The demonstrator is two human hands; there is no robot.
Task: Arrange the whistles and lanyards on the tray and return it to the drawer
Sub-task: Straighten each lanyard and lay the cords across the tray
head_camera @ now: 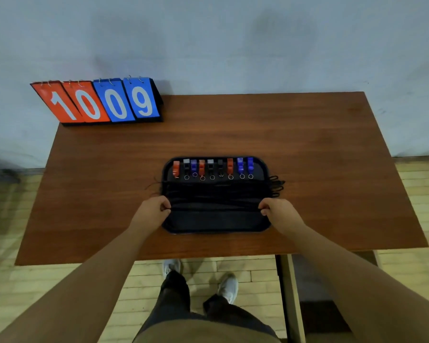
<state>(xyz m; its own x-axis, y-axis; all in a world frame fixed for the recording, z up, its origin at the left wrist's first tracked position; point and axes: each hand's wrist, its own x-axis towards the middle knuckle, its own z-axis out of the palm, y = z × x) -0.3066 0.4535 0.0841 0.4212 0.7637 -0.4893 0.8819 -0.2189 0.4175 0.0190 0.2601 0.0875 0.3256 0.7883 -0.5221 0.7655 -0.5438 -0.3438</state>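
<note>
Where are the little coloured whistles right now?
In the head view, the whistles sit in a row along the far edge of the black tray, just beyond the black lanyards, near the middle of the wooden table.

A sports hall: flip scoreboard, whistles, pale wood-strip floor.

Reddish-brown wood-grain tabletop; black rectangular plastic tray; small plastic whistles orange, blue, black with grey tips; black cord lanyards. At ten o'clock, flip scoreboard: orange and blue cards, white digits.
</note>
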